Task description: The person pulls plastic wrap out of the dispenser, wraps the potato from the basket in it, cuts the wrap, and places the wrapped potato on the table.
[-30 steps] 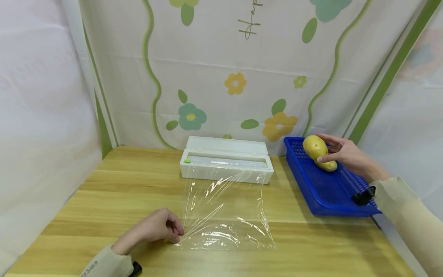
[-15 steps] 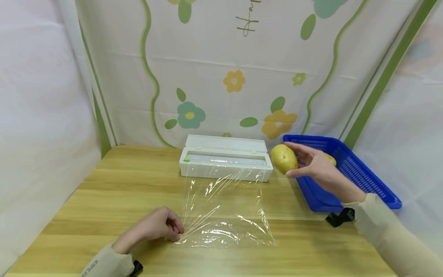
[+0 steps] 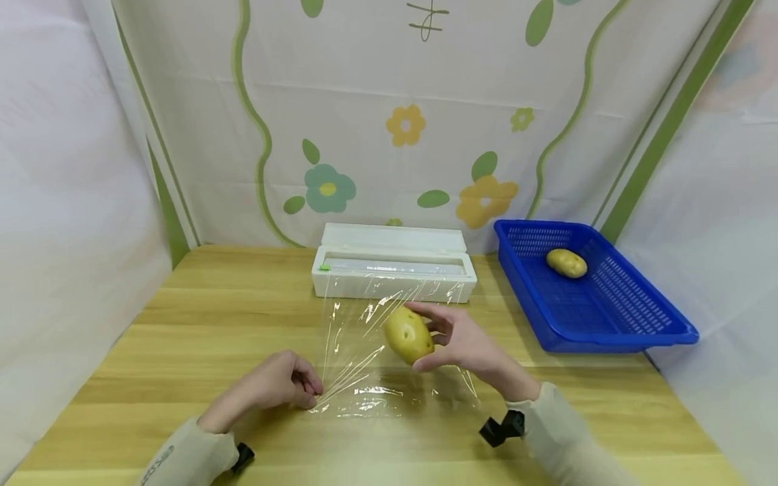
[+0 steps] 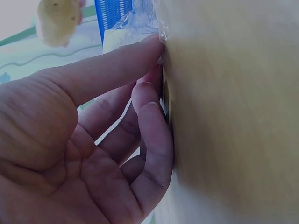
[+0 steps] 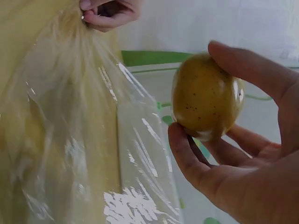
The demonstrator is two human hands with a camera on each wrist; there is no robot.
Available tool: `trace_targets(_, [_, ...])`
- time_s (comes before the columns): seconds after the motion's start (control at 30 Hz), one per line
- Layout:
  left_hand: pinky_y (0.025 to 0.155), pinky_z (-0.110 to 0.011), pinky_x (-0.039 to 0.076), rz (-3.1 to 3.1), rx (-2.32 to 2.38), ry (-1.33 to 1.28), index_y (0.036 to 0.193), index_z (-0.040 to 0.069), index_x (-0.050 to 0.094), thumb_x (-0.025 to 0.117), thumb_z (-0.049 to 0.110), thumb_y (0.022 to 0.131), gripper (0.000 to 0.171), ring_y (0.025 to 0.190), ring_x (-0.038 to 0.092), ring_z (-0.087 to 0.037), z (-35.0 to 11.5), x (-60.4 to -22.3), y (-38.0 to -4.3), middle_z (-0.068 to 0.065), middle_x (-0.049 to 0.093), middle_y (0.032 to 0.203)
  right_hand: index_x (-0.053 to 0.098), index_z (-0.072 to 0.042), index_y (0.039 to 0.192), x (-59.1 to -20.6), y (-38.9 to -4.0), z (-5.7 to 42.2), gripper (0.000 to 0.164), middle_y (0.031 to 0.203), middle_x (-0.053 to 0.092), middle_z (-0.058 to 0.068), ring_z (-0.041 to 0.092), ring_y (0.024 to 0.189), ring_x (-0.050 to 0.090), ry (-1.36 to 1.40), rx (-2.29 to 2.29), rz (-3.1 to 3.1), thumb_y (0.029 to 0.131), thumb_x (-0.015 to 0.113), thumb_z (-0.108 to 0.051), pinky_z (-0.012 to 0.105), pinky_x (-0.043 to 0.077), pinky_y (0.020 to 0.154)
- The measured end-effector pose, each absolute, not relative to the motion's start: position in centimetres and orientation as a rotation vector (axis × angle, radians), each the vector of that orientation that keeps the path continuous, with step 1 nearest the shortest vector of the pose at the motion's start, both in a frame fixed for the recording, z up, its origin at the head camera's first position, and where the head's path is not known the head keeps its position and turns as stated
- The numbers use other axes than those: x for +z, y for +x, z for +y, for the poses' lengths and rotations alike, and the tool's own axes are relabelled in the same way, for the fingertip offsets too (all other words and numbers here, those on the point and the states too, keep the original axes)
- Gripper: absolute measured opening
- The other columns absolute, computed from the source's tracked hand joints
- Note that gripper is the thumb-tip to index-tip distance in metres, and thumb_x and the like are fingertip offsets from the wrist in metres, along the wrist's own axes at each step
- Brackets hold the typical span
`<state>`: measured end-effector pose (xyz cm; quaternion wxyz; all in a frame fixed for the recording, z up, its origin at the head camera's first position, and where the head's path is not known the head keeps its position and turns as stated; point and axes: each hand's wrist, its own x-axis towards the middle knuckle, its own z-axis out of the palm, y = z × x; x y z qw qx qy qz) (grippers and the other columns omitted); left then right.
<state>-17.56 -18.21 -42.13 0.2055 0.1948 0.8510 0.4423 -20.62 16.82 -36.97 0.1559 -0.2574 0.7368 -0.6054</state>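
Box (image 3: 392,236): far side of your table (image 3: 194,324), behind the film (image 3: 358,358).
Basket (image 3: 571,307): to the box's right, one potato (image 3: 566,263) inside.
Your left hand (image 3: 281,381): at the film's near-left corner.
Your right hand (image 3: 464,341): over the film, another potato (image 3: 408,335) in it.

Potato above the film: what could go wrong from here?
1. The right grip holds the potato with thumb and fingertips, so it might slip and drop.
2. The left grip pinches one near corner of the film; the other, unheld, could lift or fold.
3. Creases fan from the pinched corner, so the sheet may bunch.
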Motion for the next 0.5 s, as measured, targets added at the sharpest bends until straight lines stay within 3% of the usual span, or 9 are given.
trace_targets(0.27, [0.06,-0.026,0.049,2.375,1.224,0.562,0.082,0.009,0.073,0.084,0.003,0.075,0.015,0.07,0.059,-0.017,-18.1,-41.8,-17.6,0.0,0.065,0.074,0.047,-0.007,0.146,-38.7,-21.2,15.4,0.097,0.136,0.054,0.006,0.028,0.112,0.057,-0.902,-1.551,2.146,0.06,0.091,-0.006,0.046,0.047,0.095])
trace_targets(0.5, [0.058,-0.025,0.048,2.379,1.231,0.571,0.082,0.007,0.073,0.083,0.001,0.075,0.015,0.07,0.058,-0.019,-17.9,-41.8,-17.4,-0.001,0.064,0.074,0.043,-0.005,0.147,-40.1,-21.9,15.8,0.097,0.137,0.052,0.005,0.029,0.113,0.056,-0.865,-1.514,2.129,0.062,0.089,-0.003,0.045,0.047,0.096])
